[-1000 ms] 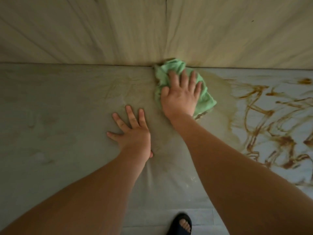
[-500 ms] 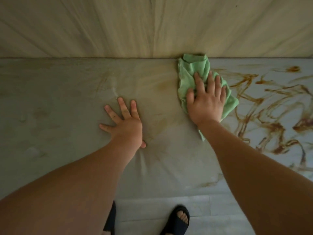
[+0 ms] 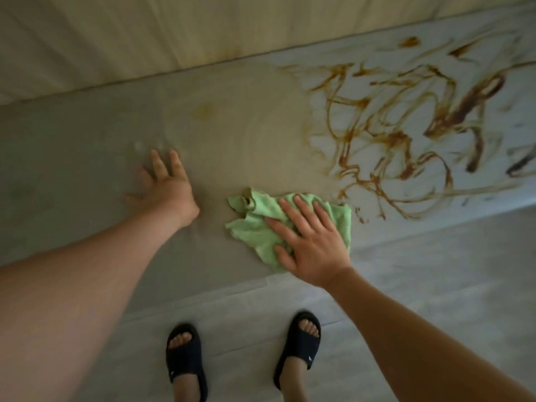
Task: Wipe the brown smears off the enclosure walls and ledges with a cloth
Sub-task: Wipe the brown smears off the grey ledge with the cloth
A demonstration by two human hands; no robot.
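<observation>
Right hand (image 3: 311, 245) flat on cloth (image 3: 251, 229), fingers straight and spread, pressing it to ledge (image 3: 72, 158) near front edge. Left hand (image 3: 169, 188) at cloth's 10 o'clock, palm on ledge, fingers spread, holding nothing. Smears (image 3: 406, 126) at cloth's 1 o'clock, nearest just beside it. Wall (image 3: 174, 30) at 12.

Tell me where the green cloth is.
Head view: the green cloth lies on the ledge near its front edge, right of centre, pressed under the right hand, between the left hand and the brown smears.

Cloth (image 3: 261, 227) on ledge (image 3: 87, 169), left of smears (image 3: 406, 126), under right hand (image 3: 313, 250).
</observation>
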